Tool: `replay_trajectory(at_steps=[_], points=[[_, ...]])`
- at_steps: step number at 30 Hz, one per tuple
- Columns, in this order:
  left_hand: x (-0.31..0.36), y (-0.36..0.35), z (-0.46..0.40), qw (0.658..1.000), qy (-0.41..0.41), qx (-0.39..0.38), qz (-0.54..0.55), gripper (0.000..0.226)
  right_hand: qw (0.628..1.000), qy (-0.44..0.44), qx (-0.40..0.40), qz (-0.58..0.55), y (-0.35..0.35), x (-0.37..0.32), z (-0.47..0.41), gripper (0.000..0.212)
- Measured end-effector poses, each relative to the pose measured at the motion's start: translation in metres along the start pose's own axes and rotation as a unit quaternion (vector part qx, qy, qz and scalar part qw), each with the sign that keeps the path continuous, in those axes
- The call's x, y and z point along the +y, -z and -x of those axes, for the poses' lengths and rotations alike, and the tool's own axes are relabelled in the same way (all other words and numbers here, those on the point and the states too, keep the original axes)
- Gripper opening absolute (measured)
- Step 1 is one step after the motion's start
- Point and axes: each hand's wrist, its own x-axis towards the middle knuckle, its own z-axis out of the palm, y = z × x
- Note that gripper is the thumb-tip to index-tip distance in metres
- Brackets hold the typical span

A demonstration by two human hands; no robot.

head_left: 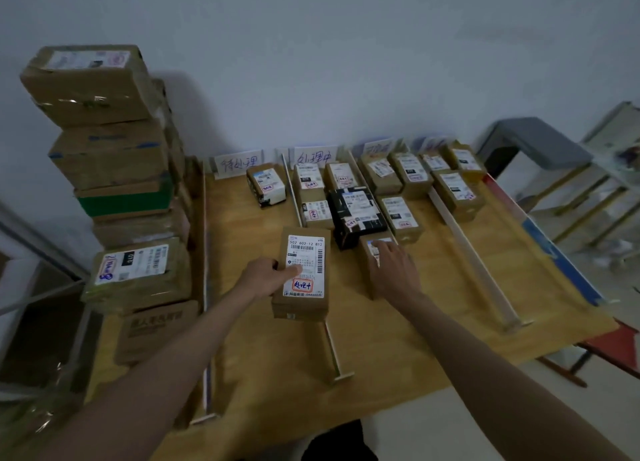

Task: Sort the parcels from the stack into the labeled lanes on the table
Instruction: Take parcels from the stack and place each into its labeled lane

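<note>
My left hand [268,276] grips a brown cardboard parcel [304,280] with a white shipping label and a red-marked sticker, held over the divider between the first and second lanes. My right hand [393,270] rests on top of another small brown parcel [369,253] lying in the second lane, its fingers over the label. A tall stack of brown parcels [114,156] stands at the table's left. Handwritten lane labels [237,164] stand along the back edge of the wooden table [398,339].
Pale divider strips [471,260] split the table into lanes. One parcel [266,185] sits in the first lane, several including a black one [358,215] in the second, and more farther right. A grey stool [535,142] and shelving stand right of the table.
</note>
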Motion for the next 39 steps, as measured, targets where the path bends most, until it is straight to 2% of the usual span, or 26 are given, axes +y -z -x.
replay_trajectory(at_steps=[11, 21, 29, 33, 36, 39], points=[[0.044, -0.109, -0.055, 0.994, 0.09, 0.056, 0.039, 0.046, 0.996, 0.084, -0.023, -0.037, -0.005, 0.101, -0.072, 0.046], [0.047, -0.147, -0.093, 0.983, 0.174, 0.059, -0.006, 0.053, 0.99, 0.109, -0.082, -0.034, -0.024, 0.134, -0.104, 0.044], [0.048, -0.163, -0.118, 0.973, 0.211, 0.075, -0.047, 0.047, 0.986, 0.103, -0.12, -0.054, -0.044, 0.152, -0.11, 0.048], [0.048, -0.169, -0.117, 0.971, 0.189, 0.115, -0.09, 0.042, 0.983, 0.1, -0.143, -0.057, -0.051, 0.153, -0.108, 0.047], [0.049, -0.177, -0.11, 0.964, 0.132, 0.165, -0.16, 0.069, 0.98, 0.095, -0.166, -0.056, -0.054, 0.149, -0.106, 0.048], [0.046, -0.188, -0.097, 0.954, 0.025, 0.174, -0.241, 0.084, 0.975, 0.105, -0.19, -0.044, -0.057, 0.148, -0.101, 0.047]])
